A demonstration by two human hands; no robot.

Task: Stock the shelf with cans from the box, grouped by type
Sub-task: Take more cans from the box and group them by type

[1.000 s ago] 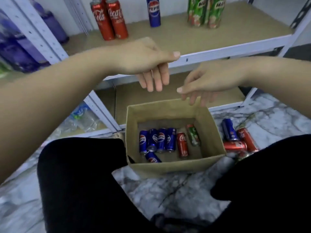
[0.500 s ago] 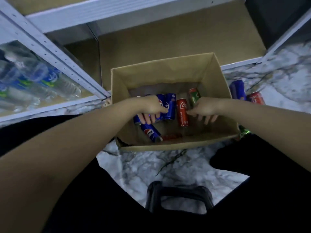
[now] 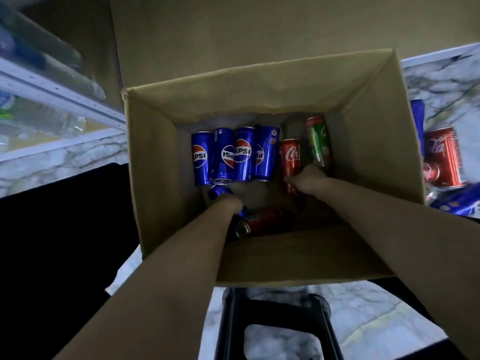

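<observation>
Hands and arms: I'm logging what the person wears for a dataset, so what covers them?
Nothing covers them: both forearms are bare, with no sleeves showing. The left hand and right hand show no gloves; no watch or bracelet shows. Rings cannot be told in this dim view.

Five blue cans (image 3: 223,155), two red (image 3: 290,155), one green (image 3: 319,142), boxed.

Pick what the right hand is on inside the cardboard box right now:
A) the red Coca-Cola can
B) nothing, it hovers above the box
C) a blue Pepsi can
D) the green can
A: the right hand curls round the lower end of the red Coca-Cola can lying in the brown cardboard box, beside the green can and apart from the row of four blue Pepsi cans.
</observation>
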